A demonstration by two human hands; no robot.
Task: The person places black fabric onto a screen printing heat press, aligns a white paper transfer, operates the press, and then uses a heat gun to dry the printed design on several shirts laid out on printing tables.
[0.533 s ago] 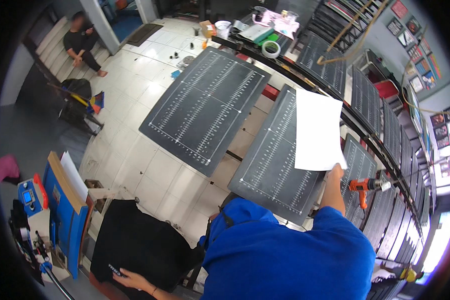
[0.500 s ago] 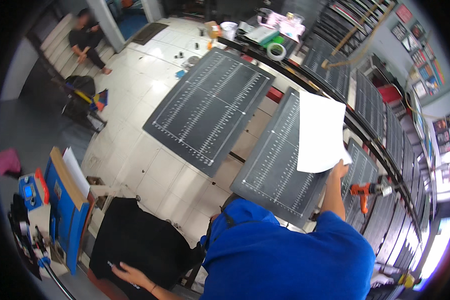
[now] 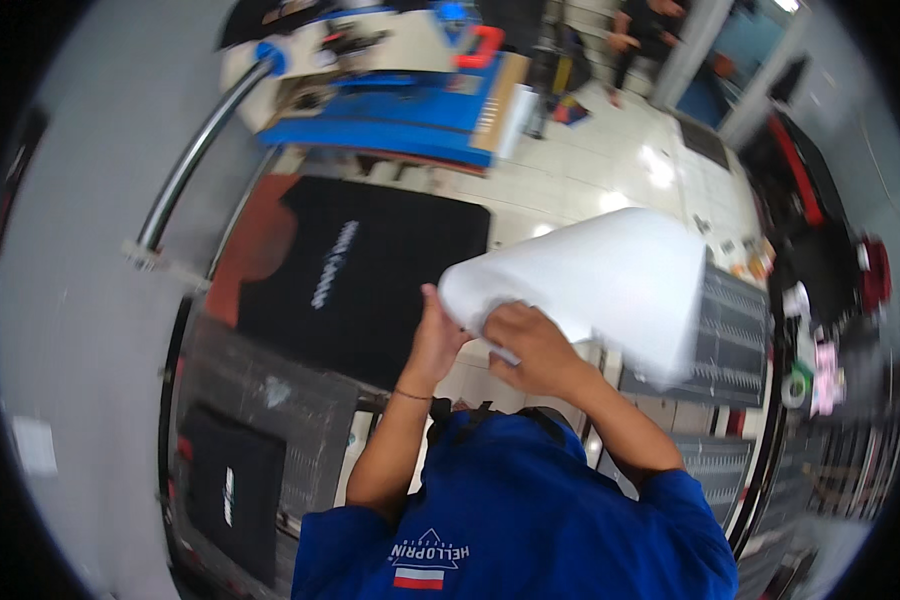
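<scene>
A large white sheet (image 3: 610, 265) curves out to the right in front of me, its far end smeared by motion. My right hand (image 3: 535, 350) is closed on its near edge. Beside it, my left hand (image 3: 435, 340) is at the sheet's near left corner, thumb up and fingers partly hidden; it appears to hold that edge. Just left of the hands, a black shirt (image 3: 400, 245) with white lettering lies flat over a reddish-brown board (image 3: 255, 235).
A folded black garment (image 3: 235, 490) rests on a grey surface at lower left. Blue boards (image 3: 390, 115) stand beyond the shirt, near a metal bar (image 3: 210, 145). Dark gridded boards (image 3: 735, 330) lie to the right. A person (image 3: 645, 35) sits at the far back.
My view has swung left toward the black shirt. The white sheet has come off the gridded board with my right hand, and my left hand has left the shirt and met the sheet.
</scene>
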